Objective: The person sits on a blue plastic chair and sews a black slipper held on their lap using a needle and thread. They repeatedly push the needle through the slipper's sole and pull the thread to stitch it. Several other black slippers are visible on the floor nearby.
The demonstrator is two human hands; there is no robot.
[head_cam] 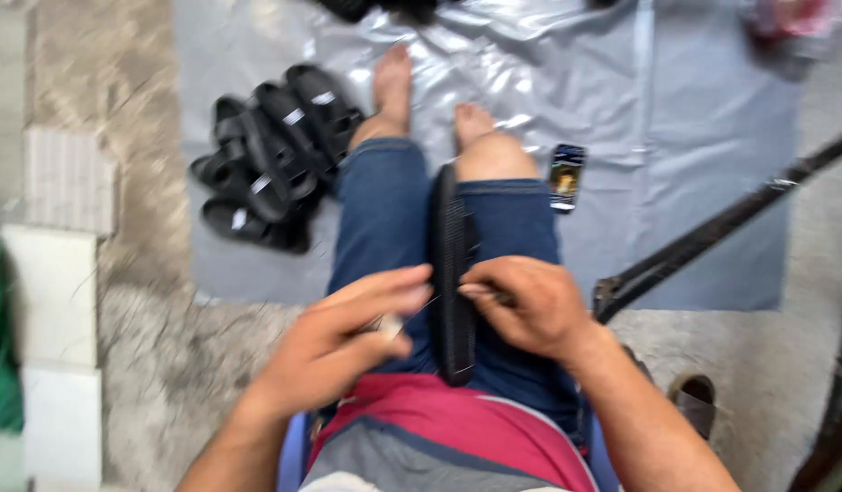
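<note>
The black sandal sole (452,273) stood on edge between the seated person's knees, long axis pointing away, right hand (528,305) pinching its edge while the left hand (352,333) closed on a small pale object.

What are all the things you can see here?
sole: one, black, on edge between the knees, both hands on it
sandals: a pile, count unclear, black with pale marks, on the sheet to the left
sheet: one, grey plastic, spread on the floor
phone: one, dark, on the sheet beside the right foot
bar: one, dark metal, slanting at right
tiles: a few, white, at left
floor: bare concrete
jeans: blue, rolled at the knees
feet: two, bare, on the sheet
left hand: holds a small pale thing, too blurred to name
right hand: pinches the sole's edge
</note>
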